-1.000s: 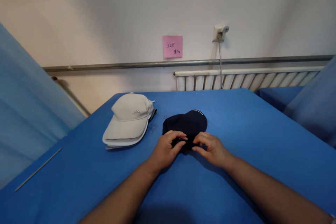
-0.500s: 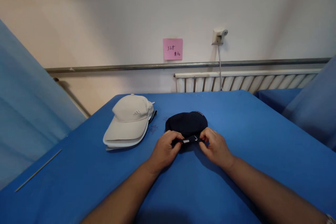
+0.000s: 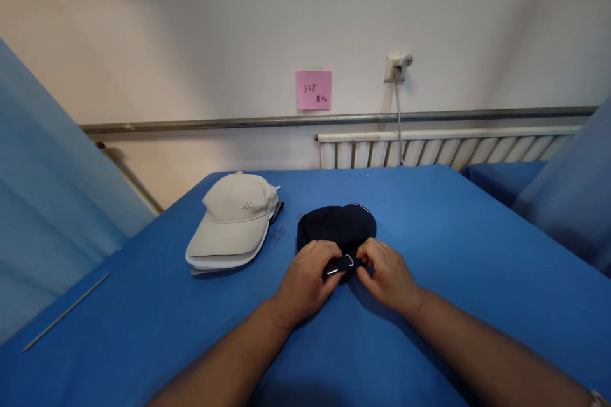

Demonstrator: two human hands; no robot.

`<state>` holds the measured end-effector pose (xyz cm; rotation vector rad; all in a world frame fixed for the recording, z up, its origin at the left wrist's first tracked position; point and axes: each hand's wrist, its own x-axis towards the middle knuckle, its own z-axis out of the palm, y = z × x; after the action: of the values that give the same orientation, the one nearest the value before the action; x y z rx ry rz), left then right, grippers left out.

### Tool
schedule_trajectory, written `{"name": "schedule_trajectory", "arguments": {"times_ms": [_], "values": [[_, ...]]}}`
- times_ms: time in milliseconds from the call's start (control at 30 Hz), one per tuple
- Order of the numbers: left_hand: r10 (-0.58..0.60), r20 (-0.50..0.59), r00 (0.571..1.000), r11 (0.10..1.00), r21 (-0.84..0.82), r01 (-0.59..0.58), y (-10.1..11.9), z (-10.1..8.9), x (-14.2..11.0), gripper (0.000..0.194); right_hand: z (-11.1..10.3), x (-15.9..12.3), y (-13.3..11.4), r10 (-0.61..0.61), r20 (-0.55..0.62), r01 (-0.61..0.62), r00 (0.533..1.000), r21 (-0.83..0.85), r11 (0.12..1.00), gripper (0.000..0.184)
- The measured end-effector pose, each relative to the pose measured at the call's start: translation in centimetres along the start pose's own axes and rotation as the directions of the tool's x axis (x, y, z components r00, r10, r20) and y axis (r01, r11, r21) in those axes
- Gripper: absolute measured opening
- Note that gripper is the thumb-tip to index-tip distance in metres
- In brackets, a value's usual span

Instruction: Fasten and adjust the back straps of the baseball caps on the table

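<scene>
A dark navy cap point(image 3: 337, 226) lies on the blue-covered table point(image 3: 420, 222), its back strap point(image 3: 342, 264) toward me. My left hand point(image 3: 312, 273) pinches the strap from the left, thumb below and fingers above. On the other side of a small silver buckle point(image 3: 351, 261), my right hand point(image 3: 386, 270) has its thumb and fingertips closed on the strap's right part. Just left of the dark cap sits a stack of caps, with a beige cap point(image 3: 236, 210) on top and a white brim point(image 3: 229, 262) showing beneath it.
A thin stick point(image 3: 67, 311) lies near the table's left edge. Blue curtains point(image 3: 42, 191) hang at both sides. Behind the table are a white radiator point(image 3: 439, 149), a metal pipe point(image 3: 267, 122), a pink note point(image 3: 314, 90) and a plugged-in socket point(image 3: 397, 68) with its cord.
My left hand has moved right along the strap, closer to the buckle. The strap has tilted, and the buckle now shows more plainly. My right hand has shifted slightly left and nearer to me.
</scene>
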<state>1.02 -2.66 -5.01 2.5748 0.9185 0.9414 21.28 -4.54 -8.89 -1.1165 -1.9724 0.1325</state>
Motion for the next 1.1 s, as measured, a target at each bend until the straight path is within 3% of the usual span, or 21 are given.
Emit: {"name": "schedule_trajectory", "arguments": {"times_ms": [100, 400, 600, 800, 1100], "values": [[0.045, 0.038, 0.998, 0.998, 0.052, -0.047, 0.4, 0.3, 0.0, 0.01, -0.1, 0.0, -0.4, -0.037, 0.011, 0.037, 0.999, -0.004, 0.999, 0.019], [0.064, 0.036, 0.997, 0.997, 0.035, -0.066, -0.2, 0.5, -0.2, 0.012, -0.2, 0.1, -0.4, -0.012, 0.029, 0.012, 0.999, 0.007, 1.0, 0.02], [0.043, 0.018, 0.999, 0.996, -0.08, -0.042, -0.2, 0.7, -0.4, 0.016, -0.4, 0.0, -0.1, -0.046, 0.08, 0.039, 0.996, 0.079, 0.996, 0.045], [-0.05, -0.008, 0.999, 0.988, -0.146, 0.048, -0.6, 1.0, -0.5, 0.018, -0.4, 0.1, -0.3, -0.021, 0.136, -0.008, 0.99, 0.213, 0.977, 0.034], [-0.008, 0.06, 0.998, 0.994, -0.108, 0.014, -0.3, 0.7, -0.6, 0.027, -0.5, 0.1, -0.5, 0.039, 0.164, -0.087, 0.986, 0.296, 0.951, 0.028]]}}
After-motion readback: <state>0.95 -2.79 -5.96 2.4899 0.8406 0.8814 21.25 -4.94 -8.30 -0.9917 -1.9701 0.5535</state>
